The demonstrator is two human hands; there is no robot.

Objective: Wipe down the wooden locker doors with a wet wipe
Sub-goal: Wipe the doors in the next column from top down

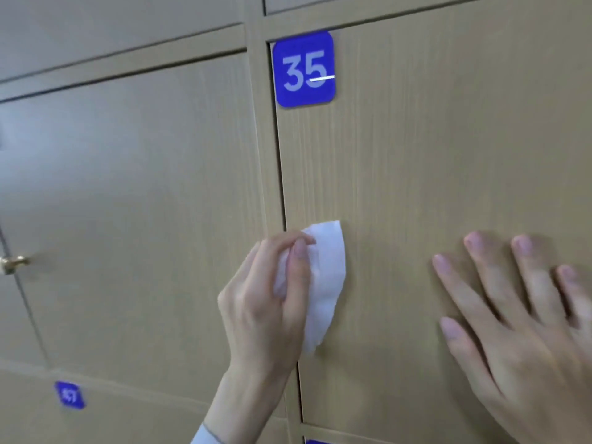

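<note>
The left hand (pixel 266 302) pinches a crumpled white wet wipe (pixel 323 283) between thumb and curled fingers and holds it against the pale wooden locker door (pixel 432 149), close to that door's left edge and about halfway down it. The right hand (pixel 525 328) lies flat on the same door with fingers spread and straight, well apart from the wipe, toward the door's right side. A square blue number plate reading 35 (pixel 303 69) sits in the door's upper left corner. On the neighbouring door to the left, a small brass knob (pixel 12 263) shows near its left edge
</note>
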